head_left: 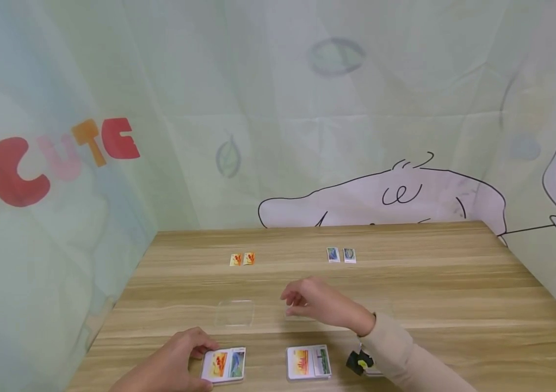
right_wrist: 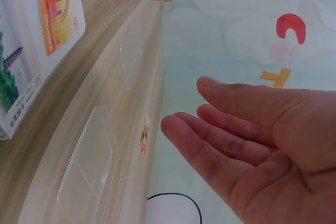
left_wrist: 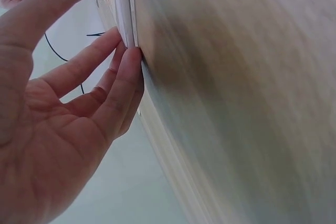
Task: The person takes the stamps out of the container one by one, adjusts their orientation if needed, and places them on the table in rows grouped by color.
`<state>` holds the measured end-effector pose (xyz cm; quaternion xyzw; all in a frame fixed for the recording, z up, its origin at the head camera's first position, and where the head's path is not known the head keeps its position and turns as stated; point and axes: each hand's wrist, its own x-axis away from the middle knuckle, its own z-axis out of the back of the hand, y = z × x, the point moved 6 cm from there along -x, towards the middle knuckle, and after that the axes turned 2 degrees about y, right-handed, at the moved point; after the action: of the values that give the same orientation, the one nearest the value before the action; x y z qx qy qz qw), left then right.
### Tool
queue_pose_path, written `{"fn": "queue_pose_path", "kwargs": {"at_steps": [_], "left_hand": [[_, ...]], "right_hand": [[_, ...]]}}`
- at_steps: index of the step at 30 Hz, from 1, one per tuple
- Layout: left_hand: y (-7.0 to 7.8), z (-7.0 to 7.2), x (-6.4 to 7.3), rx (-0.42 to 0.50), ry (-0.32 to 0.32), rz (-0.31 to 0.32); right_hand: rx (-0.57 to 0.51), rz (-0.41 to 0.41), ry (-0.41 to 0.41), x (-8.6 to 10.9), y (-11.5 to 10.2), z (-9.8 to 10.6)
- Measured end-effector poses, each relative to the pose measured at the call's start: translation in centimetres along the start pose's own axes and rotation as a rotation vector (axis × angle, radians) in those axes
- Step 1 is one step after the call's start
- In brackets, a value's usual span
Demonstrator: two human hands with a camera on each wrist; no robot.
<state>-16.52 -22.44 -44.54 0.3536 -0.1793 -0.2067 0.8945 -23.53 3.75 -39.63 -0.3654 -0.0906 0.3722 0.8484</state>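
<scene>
Pinching the left card stack [head_left: 223, 366] near the front of the bench [head_left: 420, 272], my left hand [head_left: 179, 355] has its grip closed at the near and far left corners; its longer axis, in the head view, runs left to right, orange picture leftmost, blue rightmost; my right hand [head_left: 313, 299] hovers, fingers loosely bent, holding nothing, by a clear plate [right_wrist: 89, 163]; the right wrist view reveals its thumb-to-finger gap; the left wrist view, the stack's thin edge.
</scene>
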Motion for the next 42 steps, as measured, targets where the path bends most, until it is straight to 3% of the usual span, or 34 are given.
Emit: {"fn": "queue_pose_path", "kwargs": {"at_steps": [17, 24, 33, 42], "left_hand": [[-0.2, -0.2, -0.6, 0.022, -0.023, 0.035], [-0.3, -0.1, -0.7, -0.006, -0.022, 0.009], [-0.7, -0.2, -0.9, 0.031, -0.042, 0.121], [-0.6, -0.1, -0.8, 0.043, -0.04, 0.108]], "right_hand": [[-0.021, 0.007, -0.017, -1.5, -1.1, -1.6], [-0.014, 0.024, -0.031, -2.3, -1.7, -2.7], [-0.026, -0.028, -0.04, -2.9, -1.6, -4.3], [0.005, -0.042, -0.047, -3.3, -2.1, -5.5]]}}
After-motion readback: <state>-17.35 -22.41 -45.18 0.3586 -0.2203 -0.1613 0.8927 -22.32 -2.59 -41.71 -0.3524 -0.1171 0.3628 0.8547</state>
